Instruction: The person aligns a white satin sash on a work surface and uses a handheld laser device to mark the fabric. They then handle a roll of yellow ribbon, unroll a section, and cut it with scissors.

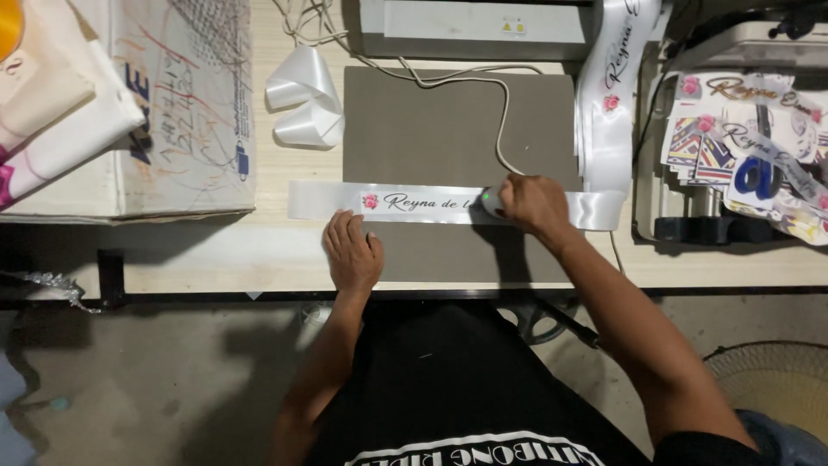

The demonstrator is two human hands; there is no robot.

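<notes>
A white satin ribbon printed with a pink rose and black script lies flat across a grey mat on the table. My left hand rests flat on the mat just below the ribbon, fingertips at its lower edge. My right hand grips a small corded pressing tool with a green light and holds it down on the ribbon over the lettering. The tool's white cord runs up across the mat. The ribbon continues right and curves up toward a machine.
A loose coil of white ribbon sits left of the mat. A scribbled cardboard box with folded fabric fills the left. Printed transfer sheets lie on a press at right. A grey machine stands behind. A fan is on the floor.
</notes>
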